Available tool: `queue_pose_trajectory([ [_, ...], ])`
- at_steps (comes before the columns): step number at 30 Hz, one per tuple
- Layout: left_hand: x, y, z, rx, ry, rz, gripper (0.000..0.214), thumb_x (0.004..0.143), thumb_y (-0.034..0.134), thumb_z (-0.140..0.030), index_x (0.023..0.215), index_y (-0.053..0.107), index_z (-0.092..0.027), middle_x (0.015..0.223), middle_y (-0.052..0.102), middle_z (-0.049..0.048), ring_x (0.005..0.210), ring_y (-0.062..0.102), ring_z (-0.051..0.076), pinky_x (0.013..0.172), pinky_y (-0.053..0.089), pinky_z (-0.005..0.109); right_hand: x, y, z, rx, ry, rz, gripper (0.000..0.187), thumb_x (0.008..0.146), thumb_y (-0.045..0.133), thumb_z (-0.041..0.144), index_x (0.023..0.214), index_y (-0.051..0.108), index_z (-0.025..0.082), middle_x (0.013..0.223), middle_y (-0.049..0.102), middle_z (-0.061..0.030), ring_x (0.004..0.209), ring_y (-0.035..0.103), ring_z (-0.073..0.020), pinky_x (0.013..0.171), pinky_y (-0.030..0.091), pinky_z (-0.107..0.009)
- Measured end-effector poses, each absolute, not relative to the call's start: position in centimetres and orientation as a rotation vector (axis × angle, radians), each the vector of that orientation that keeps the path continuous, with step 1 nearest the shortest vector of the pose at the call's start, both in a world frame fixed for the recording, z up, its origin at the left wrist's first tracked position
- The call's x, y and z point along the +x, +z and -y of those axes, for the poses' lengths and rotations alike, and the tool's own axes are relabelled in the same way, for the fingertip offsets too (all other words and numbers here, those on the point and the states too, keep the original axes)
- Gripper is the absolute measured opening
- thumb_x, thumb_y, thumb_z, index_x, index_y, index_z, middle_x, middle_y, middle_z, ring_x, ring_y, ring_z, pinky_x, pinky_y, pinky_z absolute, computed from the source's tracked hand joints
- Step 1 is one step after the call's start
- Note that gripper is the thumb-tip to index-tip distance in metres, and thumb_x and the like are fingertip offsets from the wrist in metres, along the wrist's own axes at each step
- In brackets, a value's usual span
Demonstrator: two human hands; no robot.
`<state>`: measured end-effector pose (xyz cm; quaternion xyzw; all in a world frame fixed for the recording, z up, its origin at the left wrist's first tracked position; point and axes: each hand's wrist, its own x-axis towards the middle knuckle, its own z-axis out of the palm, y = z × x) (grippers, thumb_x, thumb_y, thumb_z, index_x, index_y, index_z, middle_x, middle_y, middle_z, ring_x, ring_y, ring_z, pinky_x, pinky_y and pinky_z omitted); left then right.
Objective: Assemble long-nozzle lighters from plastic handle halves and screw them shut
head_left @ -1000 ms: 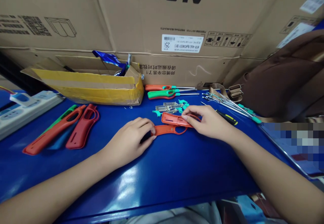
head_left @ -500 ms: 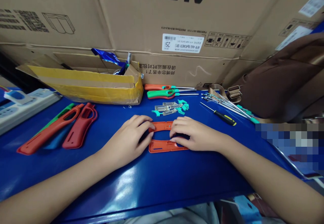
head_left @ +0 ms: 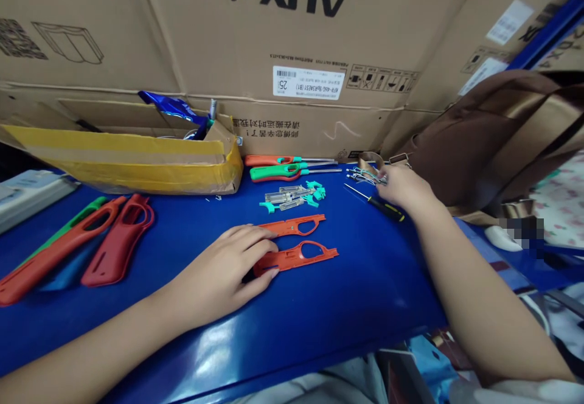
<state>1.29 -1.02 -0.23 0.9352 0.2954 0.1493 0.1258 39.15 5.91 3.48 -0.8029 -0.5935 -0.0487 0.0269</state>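
Two orange lighter casing halves lie open side up on the table, a far half (head_left: 306, 225) and a near half (head_left: 303, 257). My left hand (head_left: 230, 264) covers their left ends, with its thumb and fingers closed around the near half. Over at the right, my right hand (head_left: 404, 190) is at the bundle of thin wires (head_left: 362, 176) and metal tubes. Its fingers are curled and partly hidden, and the hand covers most of the tubes. A black and yellow screwdriver (head_left: 385, 208) lies just beside it.
Clear plastic tanks (head_left: 287, 196) and teal pieces (head_left: 314, 192) lie beyond the casing halves. Behind them are assembled lighters (head_left: 278, 173). At left are empty lighter casings (head_left: 119, 243), a power strip (head_left: 36, 194) and a yellow-taped carton (head_left: 182, 176). A brown bag (head_left: 483, 142) stands at right.
My right hand has left the casing halves and moved right and away to the wire and tube bundle. My left hand stays on the casing halves. The view has turned slightly right.
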Motion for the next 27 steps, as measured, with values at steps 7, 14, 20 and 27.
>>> queue_pose_trajectory([
  [7, 1.2, -0.3, 1.1, 2.709, 0.408, -0.919, 0.022, 0.100, 0.055, -0.037, 0.116, 0.063, -0.023, 0.118, 0.069, 0.0081, 0.112, 0.064, 0.028, 0.099, 0.051, 0.047, 43.0, 3.5, -6.3, -2.653, -0.074, 1.668, 0.039, 0.076, 0.065, 0.020, 0.115, 0.064, 0.021, 0.120, 0.067, -0.0148, 0.110, 0.065, -0.0330, 0.077, 0.051, -0.036],
  [14, 1.0, -0.6, 0.8, 2.711, 0.431, -0.950, 0.025, 0.099, 0.055, -0.038, 0.115, 0.064, -0.022, 0.120, 0.070, 0.0093, 0.115, 0.064, 0.029, 0.101, 0.051, 0.049, 43.8, 3.0, -6.5, -2.736, 0.002, 1.598, 0.043, 0.077, 0.067, 0.023, 0.120, 0.061, 0.019, 0.122, 0.066, -0.0193, 0.110, 0.067, -0.0359, 0.078, 0.054, -0.041],
  [20, 0.7, -0.9, 0.5, 2.718, 0.453, -0.958, 0.025, 0.099, 0.055, -0.038, 0.115, 0.065, -0.022, 0.119, 0.071, 0.0087, 0.113, 0.066, 0.028, 0.102, 0.052, 0.048, 43.6, 3.0, -6.6, -2.768, 0.056, 1.521, 0.036, 0.075, 0.068, 0.017, 0.111, 0.063, 0.021, 0.118, 0.070, -0.0169, 0.108, 0.069, -0.0351, 0.078, 0.055, -0.041],
  [27, 0.6, -1.3, 0.3, 2.699, 0.453, -0.987, 0.027, 0.100, 0.054, -0.040, 0.116, 0.064, -0.022, 0.122, 0.069, 0.0087, 0.111, 0.067, 0.027, 0.097, 0.056, 0.044, 43.9, 3.0, -6.6, -2.678, 0.030, 1.505, 0.024, 0.072, 0.069, 0.014, 0.095, 0.066, 0.020, 0.107, 0.073, -0.0147, 0.097, 0.070, -0.0320, 0.072, 0.052, -0.036],
])
